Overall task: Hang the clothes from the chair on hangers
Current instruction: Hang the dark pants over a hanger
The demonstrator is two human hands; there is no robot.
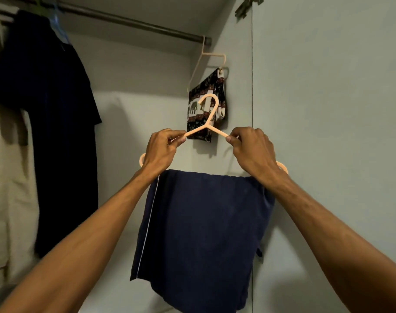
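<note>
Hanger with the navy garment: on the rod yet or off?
Off. The held hanger is in the air below the rod; left hand and right hand pinch its arms.

home wardrobe, hanging rail point(133, 20), clothes on hangers

**Wardrobe interior: background items**

Dark metal rail point(133, 21) runs across the top, sloping down to the right in this view. Pale back wall point(136, 109) behind it. Pale door panel point(328, 86) on the right, with a metal hinge point(246, 6) at its top edge. At far left a dark shirt point(63, 132) hangs on a blue hanger point(59, 26). A beige garment point(9, 188) hangs just beside it, blurred at the frame edge.
</note>
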